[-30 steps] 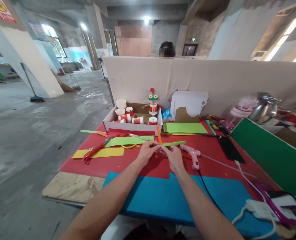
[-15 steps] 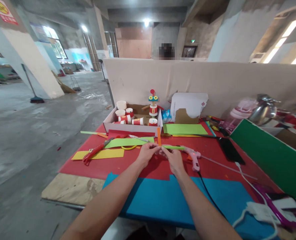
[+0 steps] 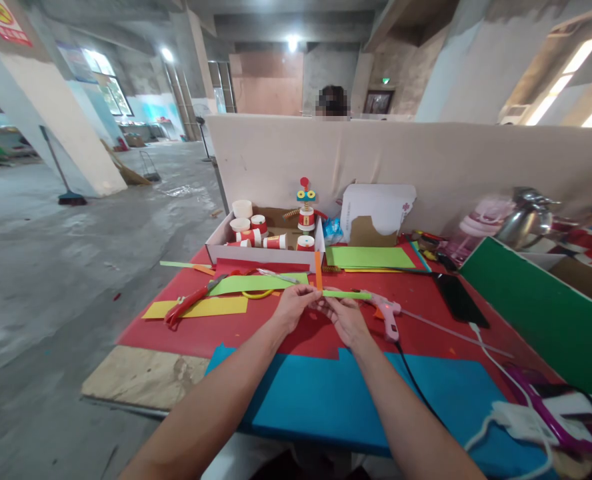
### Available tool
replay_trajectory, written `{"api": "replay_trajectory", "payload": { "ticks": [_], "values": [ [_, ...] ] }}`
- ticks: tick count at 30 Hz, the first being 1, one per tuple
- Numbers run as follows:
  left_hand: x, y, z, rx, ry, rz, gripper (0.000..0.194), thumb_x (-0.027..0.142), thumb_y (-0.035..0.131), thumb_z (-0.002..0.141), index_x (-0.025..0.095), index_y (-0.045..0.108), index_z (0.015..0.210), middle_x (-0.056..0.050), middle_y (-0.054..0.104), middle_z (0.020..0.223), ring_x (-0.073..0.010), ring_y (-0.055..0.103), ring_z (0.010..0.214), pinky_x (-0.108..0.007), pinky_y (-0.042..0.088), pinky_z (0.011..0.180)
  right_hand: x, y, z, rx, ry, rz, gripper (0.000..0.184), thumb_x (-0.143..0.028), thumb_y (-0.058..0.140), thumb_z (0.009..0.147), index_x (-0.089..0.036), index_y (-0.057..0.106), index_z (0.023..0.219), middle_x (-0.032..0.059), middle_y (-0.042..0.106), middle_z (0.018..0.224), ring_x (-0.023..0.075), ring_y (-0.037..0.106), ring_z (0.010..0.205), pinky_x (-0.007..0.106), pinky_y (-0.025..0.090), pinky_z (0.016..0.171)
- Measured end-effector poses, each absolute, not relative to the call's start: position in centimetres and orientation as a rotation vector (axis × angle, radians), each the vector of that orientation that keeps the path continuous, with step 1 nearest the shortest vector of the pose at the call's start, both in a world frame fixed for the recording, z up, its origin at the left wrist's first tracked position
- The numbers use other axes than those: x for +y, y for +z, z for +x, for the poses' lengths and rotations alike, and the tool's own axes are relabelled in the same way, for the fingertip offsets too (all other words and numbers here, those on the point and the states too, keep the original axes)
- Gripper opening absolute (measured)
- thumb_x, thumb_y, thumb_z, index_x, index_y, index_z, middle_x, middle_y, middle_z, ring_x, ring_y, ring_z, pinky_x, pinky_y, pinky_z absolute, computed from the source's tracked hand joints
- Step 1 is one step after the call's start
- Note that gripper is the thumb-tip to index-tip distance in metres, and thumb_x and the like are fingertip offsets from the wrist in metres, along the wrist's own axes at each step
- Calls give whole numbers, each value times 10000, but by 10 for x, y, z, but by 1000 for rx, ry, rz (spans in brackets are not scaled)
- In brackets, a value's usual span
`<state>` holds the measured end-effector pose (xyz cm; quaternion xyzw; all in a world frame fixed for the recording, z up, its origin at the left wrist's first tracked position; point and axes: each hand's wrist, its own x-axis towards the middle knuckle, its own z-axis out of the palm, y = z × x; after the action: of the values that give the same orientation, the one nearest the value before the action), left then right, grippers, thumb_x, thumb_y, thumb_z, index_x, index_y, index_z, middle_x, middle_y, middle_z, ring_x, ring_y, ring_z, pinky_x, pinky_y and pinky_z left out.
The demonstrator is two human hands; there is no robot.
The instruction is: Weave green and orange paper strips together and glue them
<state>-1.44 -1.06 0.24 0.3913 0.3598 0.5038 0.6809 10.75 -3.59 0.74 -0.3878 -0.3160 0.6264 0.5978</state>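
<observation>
An orange paper strip [image 3: 319, 270] stands up at a right angle to a light-green paper strip [image 3: 347, 295], which reaches off to the right. My left hand [image 3: 295, 305] pinches the corner where the two strips meet. Close beside it, my right hand [image 3: 345, 319] has its fingers at the underside of the green strip near that corner; the fingertips are partly hidden. A pink glue gun [image 3: 389, 316] lies just past the green strip's far end, with a glue stick in its back. To the left are red-handled scissors [image 3: 191, 304] and a pen-like tool [image 3: 276, 274].
Behind my hands stands a box [image 3: 263, 256] of paper cups and a cup figure with springs. Green sheets [image 3: 371, 257], a black phone [image 3: 460, 301] and a green board [image 3: 541, 320] lie to the right. Blue paper [image 3: 326, 393] covers the near edge; a yellow strip [image 3: 226, 307] lies left.
My right hand has turned, its fingers shifting lower under the green strip. My left hand keeps its pinch at the corner, and the strips stay almost in place.
</observation>
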Motion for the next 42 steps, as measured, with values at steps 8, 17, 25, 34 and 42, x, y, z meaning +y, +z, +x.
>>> {"api": "replay_trajectory", "payload": {
  "ticks": [8,17,25,34,42],
  "values": [
    [-11,4,-15,818,1122,877,346,358,823,509,111,632,657,-17,625,559,-89,535,495,-220,434,509,-34,3,108,-707,1472,-889,334,-324,870,464,-195,678,705,-6,687,657,131,625,605,302,554,678],
    [-12,4,-14,826,1134,875,357,362,823,495,108,633,660,-11,618,556,-84,525,484,-210,429,484,-34,4,108,-656,1502,-878,396,-296,889,428,-175,684,745,9,692,653,128,629,603,267,545,644],
    [-12,3,-15,836,1116,894,347,371,810,517,108,628,652,-16,610,558,-85,521,481,-201,433,446,-35,8,109,-713,1491,-906,362,-298,863,469,-187,693,769,-3,691,673,124,624,598,281,547,654],
    [-11,1,-15,862,1116,892,381,382,814,487,105,639,681,-27,616,569,-116,535,462,-238,448,411,-34,4,108,-770,1442,-970,357,-358,828,521,-181,695,801,8,699,716,148,644,653,338,550,731],
    [-9,-4,-14,889,1104,902,345,374,789,545,91,673,705,-68,652,604,-117,550,470,-225,407,434,-34,0,108,-957,1147,-1128,313,-401,750,603,-188,714,829,15,697,677,189,643,642,352,548,687]
  ]
}}
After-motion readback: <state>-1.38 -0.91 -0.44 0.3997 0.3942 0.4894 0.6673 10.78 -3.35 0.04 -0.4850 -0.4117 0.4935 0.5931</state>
